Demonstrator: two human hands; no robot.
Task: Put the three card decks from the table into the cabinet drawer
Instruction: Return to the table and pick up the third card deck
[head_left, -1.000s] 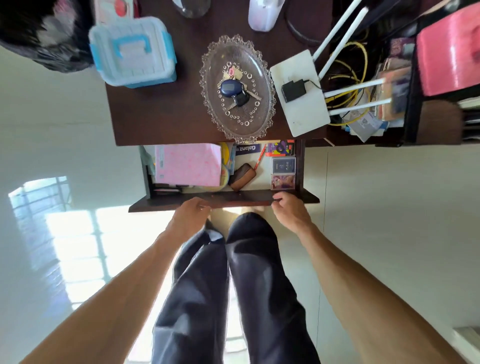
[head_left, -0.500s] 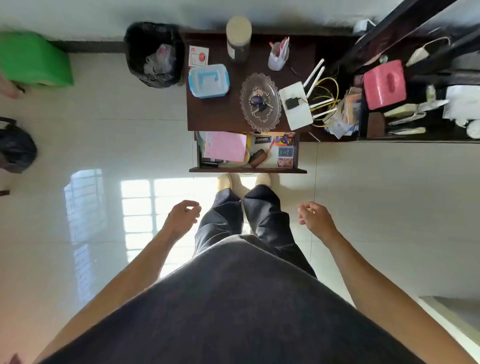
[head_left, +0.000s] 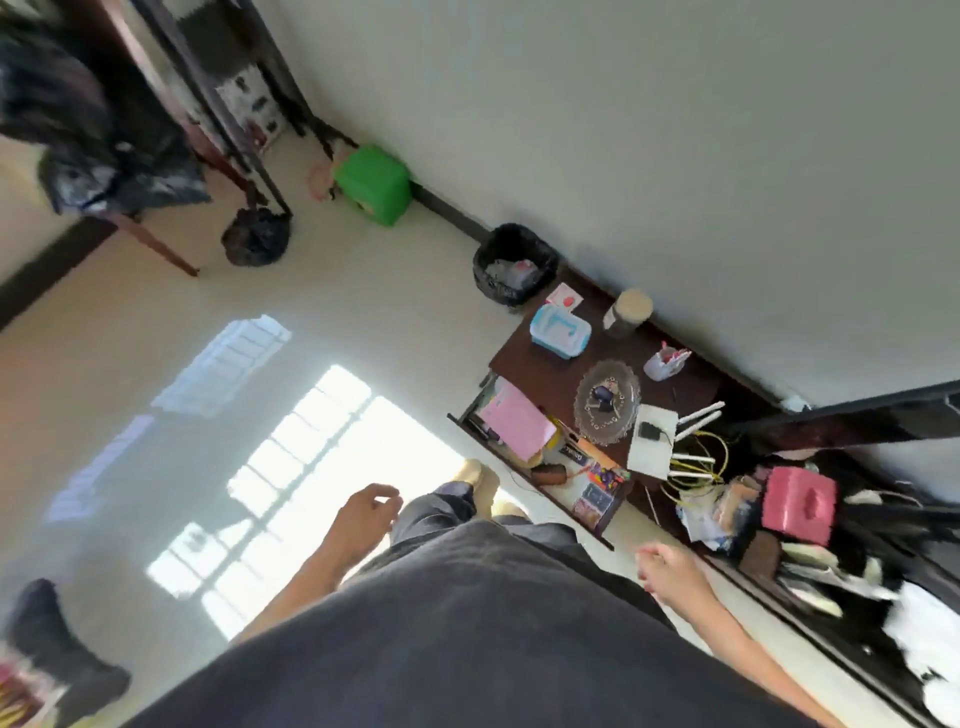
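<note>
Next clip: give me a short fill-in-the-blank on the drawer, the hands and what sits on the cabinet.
1. The cabinet drawer is ____, its contents showing.
2. Both the left hand and the right hand hold ____.
3. The lidded box on the cabinet top has a ____ handle.
4. The stool by the wall is ____.

Missing words: open; nothing; blue; green

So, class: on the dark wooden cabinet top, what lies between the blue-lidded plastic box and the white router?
In the head view, the oval glass tray holding keys lies between the blue-lidded plastic box and the white router.
</note>
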